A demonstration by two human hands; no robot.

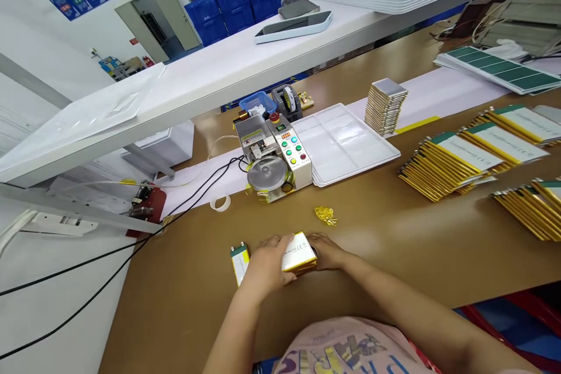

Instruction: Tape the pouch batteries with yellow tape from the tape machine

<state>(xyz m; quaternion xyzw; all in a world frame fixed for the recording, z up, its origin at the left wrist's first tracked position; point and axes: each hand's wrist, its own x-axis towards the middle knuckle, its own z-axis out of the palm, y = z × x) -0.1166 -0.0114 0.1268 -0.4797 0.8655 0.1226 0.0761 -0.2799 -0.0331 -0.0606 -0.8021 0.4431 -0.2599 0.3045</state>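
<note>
Near the table's front, a small stack of flat pouch battery cells (300, 252) with white printed tops and yellow edges sits between my two hands. My left hand (269, 260) wraps round the left side, its fingers closed on the stack. At the right end is my right hand (326, 251), fingers curled against the stack and partly hidden. Left of my left hand lies another battery cell (239, 263) with a green end and metal tabs, partly covered by that hand. A little pile of yellow tape pieces (325, 215) lies beyond my hands.
A tape dispenser machine (276, 155) with coloured buttons stands ahead, a tape roll (220, 203) left of it. White trays (346, 140) and a stack of silvery cells (385, 106) are behind. Fanned battery cells (451, 160) lie at right. Black cables (175, 217) cross the left side.
</note>
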